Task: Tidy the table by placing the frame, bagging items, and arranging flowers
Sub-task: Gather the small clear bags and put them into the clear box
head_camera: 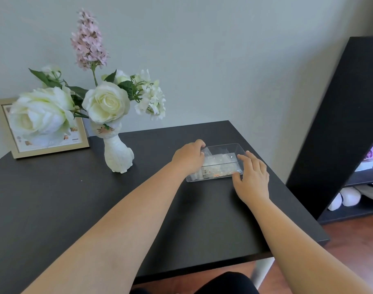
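A clear box (218, 164) sits on the dark table (96, 209), at about 2 o'clock from the table's middle, with small clear bags (215, 169) of items inside. The left hand (188, 158) cups the box's 9 o'clock side, fingers curled over its far corner. The right hand (252, 177) lies at the box's 4 o'clock corner, fingers loosely spread and touching the wall; whether it grips, I cannot tell. At 10 o'clock on the table stands a white cat-shaped vase (117, 153) holding flowers (106, 102). The frame (49, 145) leans upright against the wall at the 10 o'clock corner, behind the blooms.
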The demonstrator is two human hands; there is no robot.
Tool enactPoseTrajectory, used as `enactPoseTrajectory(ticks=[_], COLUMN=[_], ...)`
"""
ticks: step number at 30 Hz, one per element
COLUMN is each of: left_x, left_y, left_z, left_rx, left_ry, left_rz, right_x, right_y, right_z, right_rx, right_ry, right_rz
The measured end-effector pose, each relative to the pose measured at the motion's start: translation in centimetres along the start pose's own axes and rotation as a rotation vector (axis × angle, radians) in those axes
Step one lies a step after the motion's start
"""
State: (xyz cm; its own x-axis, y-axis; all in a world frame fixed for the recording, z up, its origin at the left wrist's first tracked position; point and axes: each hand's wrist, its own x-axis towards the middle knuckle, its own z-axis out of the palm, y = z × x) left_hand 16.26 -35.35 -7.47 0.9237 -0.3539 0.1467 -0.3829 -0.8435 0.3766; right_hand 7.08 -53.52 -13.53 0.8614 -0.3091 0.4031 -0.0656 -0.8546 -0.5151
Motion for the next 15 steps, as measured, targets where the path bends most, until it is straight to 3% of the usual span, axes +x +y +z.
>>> enactPoseTrajectory(ticks=[5,10,15], left_x=[-0.8,-2.8,-7.9], left_y=[0.3,-1.1,-5.8], left_z=[0.4,-0.8,-1.1], left_rx=[-0.273,-0.389,-0.299], left_ry=[-0.043,0.174,0.313], left_rz=[0.085,0.151,0.153], right_x=[0.0,-0.1,-0.2], right_y=[0.0,0.1,-0.1], right_z=[-0.1,0.0,0.3], right_rx=[0.003,-0.017,-0.014], right_ry=[0.001,0.014,-0.002], right_rz=[-0.001,-0.036,-0.146])
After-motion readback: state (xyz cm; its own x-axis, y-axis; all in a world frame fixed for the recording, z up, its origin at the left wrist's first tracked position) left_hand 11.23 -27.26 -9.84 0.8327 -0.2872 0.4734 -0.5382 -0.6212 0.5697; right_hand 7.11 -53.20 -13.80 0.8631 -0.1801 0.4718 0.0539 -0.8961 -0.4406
